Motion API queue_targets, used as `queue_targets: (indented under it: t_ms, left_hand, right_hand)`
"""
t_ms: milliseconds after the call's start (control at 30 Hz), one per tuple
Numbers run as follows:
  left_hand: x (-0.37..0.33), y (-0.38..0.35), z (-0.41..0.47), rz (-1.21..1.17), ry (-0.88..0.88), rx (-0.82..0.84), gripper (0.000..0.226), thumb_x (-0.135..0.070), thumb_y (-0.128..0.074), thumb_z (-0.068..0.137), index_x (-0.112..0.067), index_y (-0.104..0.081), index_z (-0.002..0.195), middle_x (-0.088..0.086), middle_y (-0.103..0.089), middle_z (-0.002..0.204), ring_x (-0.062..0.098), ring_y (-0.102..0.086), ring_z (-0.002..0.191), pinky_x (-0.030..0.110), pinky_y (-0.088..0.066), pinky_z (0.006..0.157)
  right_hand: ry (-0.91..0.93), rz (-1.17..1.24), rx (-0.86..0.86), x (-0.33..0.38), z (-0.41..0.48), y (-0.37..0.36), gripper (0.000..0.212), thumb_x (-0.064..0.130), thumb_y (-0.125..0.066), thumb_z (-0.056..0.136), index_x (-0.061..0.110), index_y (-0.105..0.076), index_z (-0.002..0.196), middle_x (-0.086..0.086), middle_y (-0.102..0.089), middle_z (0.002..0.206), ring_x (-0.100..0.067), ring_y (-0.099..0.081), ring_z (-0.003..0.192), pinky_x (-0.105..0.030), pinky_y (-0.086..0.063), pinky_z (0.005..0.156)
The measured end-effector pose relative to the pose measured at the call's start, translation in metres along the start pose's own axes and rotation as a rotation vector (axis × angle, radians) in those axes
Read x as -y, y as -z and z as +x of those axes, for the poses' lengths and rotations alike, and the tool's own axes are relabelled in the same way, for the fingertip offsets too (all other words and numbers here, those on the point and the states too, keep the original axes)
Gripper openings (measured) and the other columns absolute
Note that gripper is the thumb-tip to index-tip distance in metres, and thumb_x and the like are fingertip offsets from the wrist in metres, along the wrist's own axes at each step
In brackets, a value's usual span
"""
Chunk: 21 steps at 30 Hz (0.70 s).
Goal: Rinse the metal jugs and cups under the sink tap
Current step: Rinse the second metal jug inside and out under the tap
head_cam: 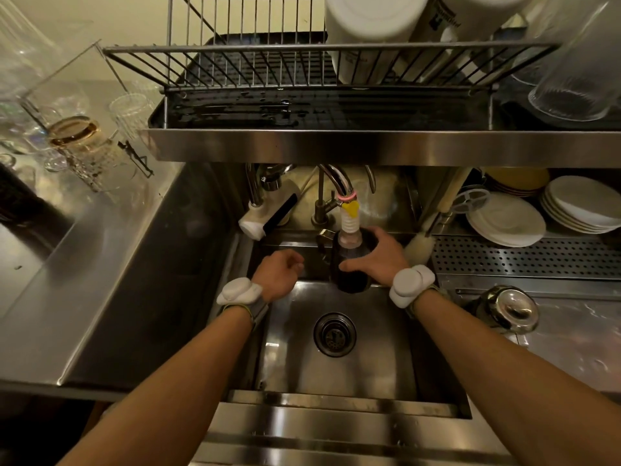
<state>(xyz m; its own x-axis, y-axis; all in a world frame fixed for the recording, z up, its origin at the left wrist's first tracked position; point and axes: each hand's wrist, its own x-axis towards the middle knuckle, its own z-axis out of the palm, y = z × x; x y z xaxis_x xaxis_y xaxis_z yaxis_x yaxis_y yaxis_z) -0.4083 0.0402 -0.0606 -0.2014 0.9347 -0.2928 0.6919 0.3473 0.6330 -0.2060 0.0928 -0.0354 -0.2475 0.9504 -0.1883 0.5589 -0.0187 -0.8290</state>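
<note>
My right hand [376, 260] wraps the dark metal jug [349, 279] from the side, thumb in front and fingers curled round the far wall. It holds the jug upright over the sink [336, 378], with the tap nozzle [349, 225] dipping into its mouth. My left hand [279, 275] hangs just beside it, loosely curled, gripping nothing. Whether water is flowing I cannot tell; the view there is dim. To rinse well I'd centre the mouth under the nozzle, fill partway, swirl, then tip toward the drain [334, 334], left hand steadying the base, since wet metal slips.
</note>
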Motion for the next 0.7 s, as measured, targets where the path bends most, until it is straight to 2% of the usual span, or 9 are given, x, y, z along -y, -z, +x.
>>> queue_targets:
  t_ms: [133, 233, 367, 433, 500, 567, 600, 633, 700]
  left_hand:
    - [0.003, -0.004, -0.001, 0.008, 0.022, 0.021, 0.026, -0.022, -0.057, 0.091, -0.017, -0.063, 0.116, 0.008, -0.067, 0.117, 0.023, -0.06, 0.112, 0.029, -0.044, 0.095]
    - [0.005, -0.003, -0.005, 0.016, 0.03, 0.026, 0.028, -0.022, -0.057, 0.091, -0.016, -0.062, 0.118, 0.008, -0.067, 0.117, 0.024, -0.06, 0.114, 0.029, -0.043, 0.095]
    - [0.001, -0.003, -0.001, -0.06, 0.0, 0.006, 0.05, -0.019, -0.058, 0.09, -0.02, -0.041, 0.137, 0.007, -0.06, 0.129, 0.026, -0.056, 0.12, 0.033, -0.043, 0.1]
    - [-0.007, -0.006, 0.004, -0.092, -0.059, 0.024, 0.054, -0.015, -0.059, 0.088, -0.023, -0.039, 0.138, 0.005, -0.057, 0.131, 0.023, -0.056, 0.119, 0.034, -0.044, 0.1]
    - [-0.02, -0.009, 0.013, -0.149, -0.069, 0.058, 0.042, -0.012, -0.061, 0.085, -0.019, -0.052, 0.125, 0.006, -0.063, 0.117, 0.021, -0.06, 0.107, 0.032, -0.048, 0.092]
    - [-0.034, -0.009, 0.019, -0.289, -0.02, 0.098, 0.017, -0.005, -0.058, 0.081, -0.012, -0.06, 0.097, 0.008, -0.063, 0.093, 0.021, -0.059, 0.088, 0.03, -0.047, 0.076]
    - [-0.038, -0.009, 0.022, -0.342, -0.006, 0.114, 0.009, -0.003, -0.055, 0.082, -0.01, -0.06, 0.084, 0.01, -0.06, 0.086, 0.023, -0.056, 0.082, 0.031, -0.044, 0.073]
    - [-0.041, -0.008, 0.024, -0.35, -0.011, 0.121, 0.011, -0.005, -0.053, 0.084, -0.01, -0.058, 0.077, 0.011, -0.058, 0.084, 0.024, -0.054, 0.081, 0.033, -0.042, 0.074]
    - [-0.042, -0.008, 0.027, -0.383, 0.001, 0.14, 0.019, -0.021, -0.053, 0.092, -0.012, -0.062, 0.077, 0.009, -0.063, 0.085, 0.024, -0.057, 0.083, 0.037, -0.044, 0.079]
  right_hand:
    - [0.045, -0.042, 0.072, -0.002, 0.001, -0.005, 0.082, 0.026, -0.088, 0.057, 0.017, -0.049, 0.128, 0.0, -0.059, 0.122, -0.018, -0.055, 0.111, -0.024, -0.042, 0.085]
    - [0.025, -0.02, 0.041, -0.002, 0.002, 0.0, 0.085, 0.023, -0.088, 0.057, 0.015, -0.047, 0.131, -0.002, -0.057, 0.126, -0.02, -0.054, 0.115, -0.025, -0.042, 0.089]
    - [0.058, -0.003, 0.093, 0.0, -0.002, -0.002, 0.084, 0.02, -0.087, 0.061, 0.015, -0.044, 0.133, 0.008, -0.049, 0.115, -0.009, -0.046, 0.107, -0.021, -0.037, 0.085]
    - [0.054, 0.026, 0.136, -0.003, -0.002, -0.003, 0.082, 0.018, -0.087, 0.061, 0.016, -0.045, 0.132, 0.009, -0.049, 0.114, -0.008, -0.045, 0.108, -0.021, -0.036, 0.086]
    - [0.045, 0.036, 0.162, -0.01, 0.0, -0.002, 0.083, 0.016, -0.087, 0.06, 0.016, -0.044, 0.132, 0.008, -0.049, 0.116, -0.01, -0.045, 0.11, -0.022, -0.036, 0.087]
    - [0.027, 0.045, 0.184, -0.016, 0.003, 0.001, 0.087, 0.012, -0.086, 0.06, 0.015, -0.042, 0.135, 0.004, -0.049, 0.123, -0.008, -0.042, 0.111, -0.022, -0.035, 0.09]
    - [0.024, 0.049, 0.199, -0.017, 0.005, 0.003, 0.088, 0.011, -0.086, 0.061, 0.015, -0.041, 0.136, 0.002, -0.049, 0.128, -0.008, -0.041, 0.112, -0.022, -0.035, 0.091]
    - [0.02, 0.052, 0.217, -0.018, 0.006, 0.004, 0.089, 0.01, -0.086, 0.06, 0.015, -0.041, 0.137, 0.001, -0.049, 0.131, -0.009, -0.042, 0.114, -0.023, -0.035, 0.093]
    - [0.017, 0.064, 0.233, -0.019, 0.01, 0.006, 0.09, 0.01, -0.086, 0.06, 0.016, -0.041, 0.137, -0.001, -0.05, 0.135, -0.014, -0.044, 0.121, -0.024, -0.036, 0.094]
